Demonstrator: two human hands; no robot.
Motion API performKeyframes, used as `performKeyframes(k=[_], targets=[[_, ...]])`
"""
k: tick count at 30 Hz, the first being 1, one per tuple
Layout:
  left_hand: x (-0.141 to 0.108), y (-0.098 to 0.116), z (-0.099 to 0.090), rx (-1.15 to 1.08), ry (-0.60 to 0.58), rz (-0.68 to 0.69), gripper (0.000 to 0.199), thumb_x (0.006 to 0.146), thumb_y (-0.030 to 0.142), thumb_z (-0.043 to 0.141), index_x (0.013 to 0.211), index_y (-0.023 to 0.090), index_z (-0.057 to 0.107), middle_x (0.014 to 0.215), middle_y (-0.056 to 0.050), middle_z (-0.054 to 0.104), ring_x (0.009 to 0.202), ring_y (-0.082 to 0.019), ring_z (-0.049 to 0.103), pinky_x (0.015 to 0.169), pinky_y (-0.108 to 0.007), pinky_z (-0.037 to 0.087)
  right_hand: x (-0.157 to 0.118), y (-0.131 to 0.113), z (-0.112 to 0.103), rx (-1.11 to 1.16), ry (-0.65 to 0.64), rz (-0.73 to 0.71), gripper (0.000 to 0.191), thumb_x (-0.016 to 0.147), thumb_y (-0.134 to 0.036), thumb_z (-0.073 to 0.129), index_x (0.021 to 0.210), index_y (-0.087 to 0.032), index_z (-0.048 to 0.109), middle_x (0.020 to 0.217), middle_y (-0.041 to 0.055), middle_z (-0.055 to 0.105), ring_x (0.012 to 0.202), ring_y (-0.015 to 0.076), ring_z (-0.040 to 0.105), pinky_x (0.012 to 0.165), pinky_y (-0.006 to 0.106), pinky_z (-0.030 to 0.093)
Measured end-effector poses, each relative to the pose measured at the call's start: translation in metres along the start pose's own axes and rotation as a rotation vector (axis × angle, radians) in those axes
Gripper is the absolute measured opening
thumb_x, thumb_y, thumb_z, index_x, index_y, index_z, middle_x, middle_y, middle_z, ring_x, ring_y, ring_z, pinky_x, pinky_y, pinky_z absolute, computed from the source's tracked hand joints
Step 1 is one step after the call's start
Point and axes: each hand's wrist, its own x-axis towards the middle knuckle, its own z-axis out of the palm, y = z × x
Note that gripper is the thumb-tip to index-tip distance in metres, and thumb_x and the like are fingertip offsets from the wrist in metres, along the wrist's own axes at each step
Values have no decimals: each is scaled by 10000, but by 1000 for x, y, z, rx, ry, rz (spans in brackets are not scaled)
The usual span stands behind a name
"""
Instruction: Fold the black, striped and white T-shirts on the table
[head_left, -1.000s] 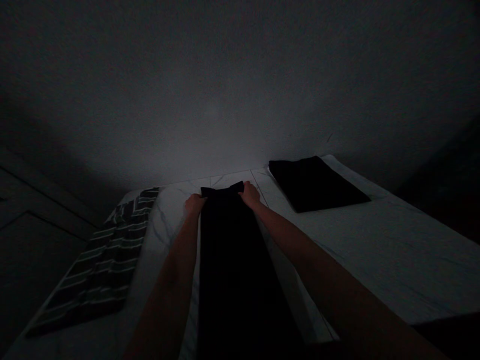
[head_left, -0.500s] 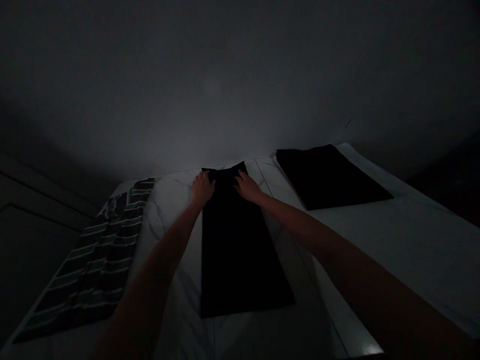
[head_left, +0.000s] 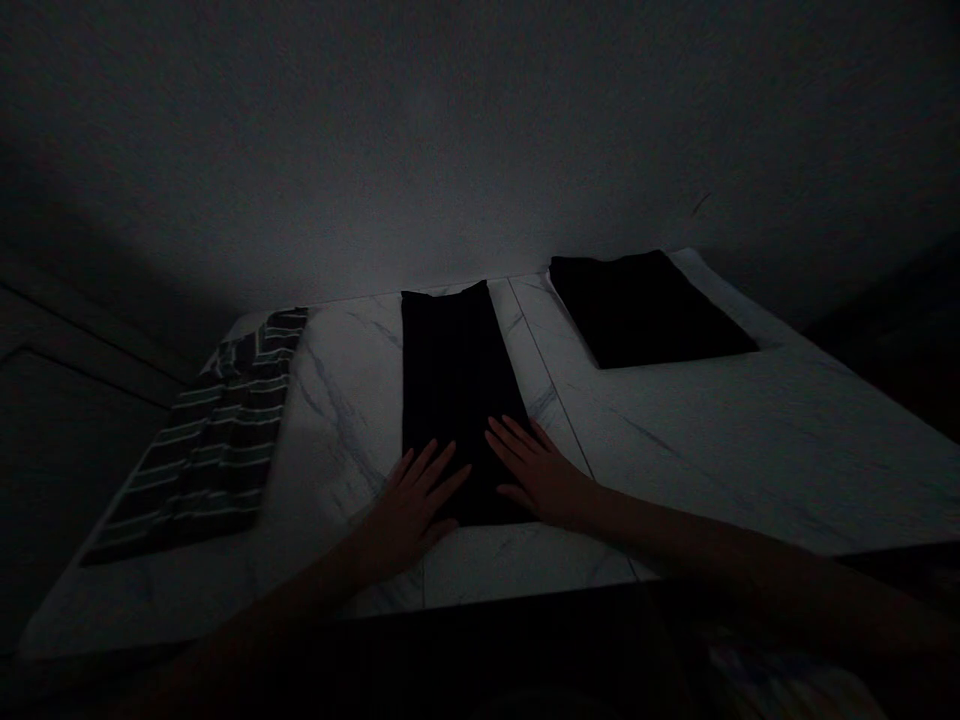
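Observation:
A black folded cloth or garment (head_left: pixel 457 370) lies in a long strip on the white marble-patterned surface (head_left: pixel 345 400); its exact kind is too dark to tell. My left hand (head_left: pixel 412 505) rests on its near left edge with the fingers spread. On the near right part of the same black cloth, my right hand (head_left: pixel 536 470) lies flat, its fingers stretched out. Neither hand grasps anything.
Off to the left lies a dark striped cloth (head_left: pixel 202 440) with pale lines. Another folded black cloth (head_left: pixel 645 310) is at the back right. A plain wall (head_left: pixel 450 140) rises behind the surface, whose front edge runs across below my hands.
Both hands have slid from the far end of the black cloth to its near end, and their fingers are now spread flat. The view has tilted down, showing the surface's front edge.

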Motion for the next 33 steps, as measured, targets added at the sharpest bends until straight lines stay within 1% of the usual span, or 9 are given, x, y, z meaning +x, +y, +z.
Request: performKeyframes(k=[3, 8, 12, 16, 19, 23, 27, 30, 33], targets=[[-21, 8, 2, 68, -8, 49, 650, 975, 372, 499, 1567, 323, 235, 1638, -64, 259, 1514, -318, 198, 1182, -568, 269, -23, -8, -2, 31, -1, -59, 713, 975, -372, 511, 1581, -142, 213, 1643, 141, 184, 1526, 287, 100, 1209, 569, 197], [-36, -4, -6, 130, -21, 101, 612, 937, 43, 368, 1507, 266, 388, 1537, -60, 458, 1446, -199, 369, 1142, -387, 374, -46, 2, -10, 167, -17, -162, 613, 944, -200, 506, 1538, -178, 352, 1594, 120, 341, 1488, 239, 269, 1189, 481, 322], [-33, -13, -16, 151, -5, 144, 534, 960, 64, 380, 1443, 271, 472, 1486, -62, 521, 1384, -209, 451, 1099, -397, 416, -50, 19, -16, 298, -57, -164, 639, 873, -16, 422, 1473, -233, 464, 1538, 77, 451, 1411, 179, 418, 1140, 418, 409], [-17, -27, -13, 83, 72, 173, 501, 944, 61, 427, 1369, 295, 555, 1389, -61, 605, 1310, -217, 518, 1076, -422, 445, -35, 30, -21, 317, -76, -203, 635, 796, 17, 467, 1372, -229, 574, 1448, 83, 552, 1345, 188, 485, 1108, 425, 431], [-4, -39, -11, -36, 101, 196, 542, 903, 72, 487, 1380, 322, 556, 1448, -57, 555, 1378, -241, 456, 1129, -479, 401, -19, 32, -25, 238, -28, -243, 564, 795, -55, 544, 1325, -231, 621, 1434, 98, 562, 1308, 236, 505, 1093, 472, 418], [3, -43, -15, -175, -5, 248, 690, 849, 86, 553, 1464, 379, 448, 1588, -17, 376, 1494, -247, 280, 1213, -525, 261, -7, 32, -29, 184, -56, -281, 659, 739, -82, 615, 1376, -250, 588, 1550, 89, 434, 1402, 286, 402, 1169, 539, 270], [-9, -26, -19, -191, -162, 213, 891, 761, -8, 545, 1509, 428, 336, 1634, 9, 243, 1522, -270, 167, 1219, -573, 199, -16, 30, -35, 256, -205, -290, 702, 731, -31, 587, 1386, -283, 578, 1544, 47, 438, 1463, 253, 323, 1228, 537, 38], [-29, 0, -26, -294, -300, 214, 839, 805, 147, 642, 1514, 445, 307, 1629, 4, 217, 1512, -317, 159, 1212, -608, 159, -40, 17, -50, 415, -336, -285, 600, 806, -57, 548, 1360, -282, 603, 1536, 47, 448, 1464, 237, 327, 1229, 540, 90], [-50, 33, -46, -525, -425, 187, 745, 846, 409, 681, 1494, 488, 323, 1609, 39, 245, 1502, -301, 190, 1222, -559, 175, -67, -7, -80, 612, -441, -238, 540, 859, -88, 500, 1353, -276, 612, 1492, 53, 513, 1423, 223, 402, 1217, 502, 198]])
